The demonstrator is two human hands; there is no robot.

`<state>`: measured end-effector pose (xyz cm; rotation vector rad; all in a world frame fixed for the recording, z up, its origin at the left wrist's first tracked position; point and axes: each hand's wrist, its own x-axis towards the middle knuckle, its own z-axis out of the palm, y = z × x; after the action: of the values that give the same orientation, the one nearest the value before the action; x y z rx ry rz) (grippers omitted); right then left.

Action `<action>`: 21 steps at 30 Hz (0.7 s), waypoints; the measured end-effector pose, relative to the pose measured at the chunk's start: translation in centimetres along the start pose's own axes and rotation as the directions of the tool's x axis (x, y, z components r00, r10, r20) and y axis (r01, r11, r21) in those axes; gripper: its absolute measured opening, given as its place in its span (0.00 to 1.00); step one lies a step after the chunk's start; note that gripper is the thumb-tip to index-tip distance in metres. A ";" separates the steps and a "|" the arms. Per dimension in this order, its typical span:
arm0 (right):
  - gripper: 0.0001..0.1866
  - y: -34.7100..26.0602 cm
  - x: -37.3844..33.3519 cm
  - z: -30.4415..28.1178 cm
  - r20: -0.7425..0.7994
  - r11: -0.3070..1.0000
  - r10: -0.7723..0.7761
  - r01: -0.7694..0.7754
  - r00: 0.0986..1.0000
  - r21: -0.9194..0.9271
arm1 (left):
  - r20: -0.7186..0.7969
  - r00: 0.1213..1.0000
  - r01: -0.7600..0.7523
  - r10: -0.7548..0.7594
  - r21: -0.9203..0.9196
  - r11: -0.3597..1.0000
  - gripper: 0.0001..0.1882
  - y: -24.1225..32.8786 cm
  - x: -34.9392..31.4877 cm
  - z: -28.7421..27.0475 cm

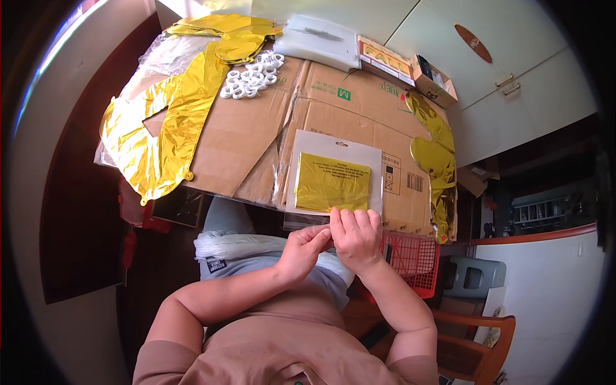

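Note:
A flat clear plastic bag [376, 154] with a white hanging card lies at the front edge of the cardboard. Inside it is a folded gold foil balloon [333, 183] under a printed panel. My right hand [357, 239] is closed on the bag's lower edge, its fingers curled over it. Beside it, my left hand [304, 253] pinches at the same edge, thumb against the fingers. The two hands touch, and their fingertips partly hide the clear flap [301, 221].
Flattened cardboard [256, 141] covers the table. Unfolded gold foil balloons [199, 96] lie left, with a curvy one [433, 147] right. White ribbon rolls [250, 80], stacked clear bags [314, 40] and small boxes [385, 61] sit behind. A red basket [410, 263] stands below right.

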<state>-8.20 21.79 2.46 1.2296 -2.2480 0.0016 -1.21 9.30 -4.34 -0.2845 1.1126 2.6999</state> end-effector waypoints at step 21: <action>0.23 1.4 0.5 0.6 -0.034 0.960 0.197 -0.186 0.980 0.207 | -0.019 0.995 0.102 -0.102 -0.005 0.995 0.16 0.0 0.6 -0.9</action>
<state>-9.77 22.04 2.53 1.0922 -2.3548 0.3432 -1.67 8.67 -5.12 -0.3593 1.0675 2.6153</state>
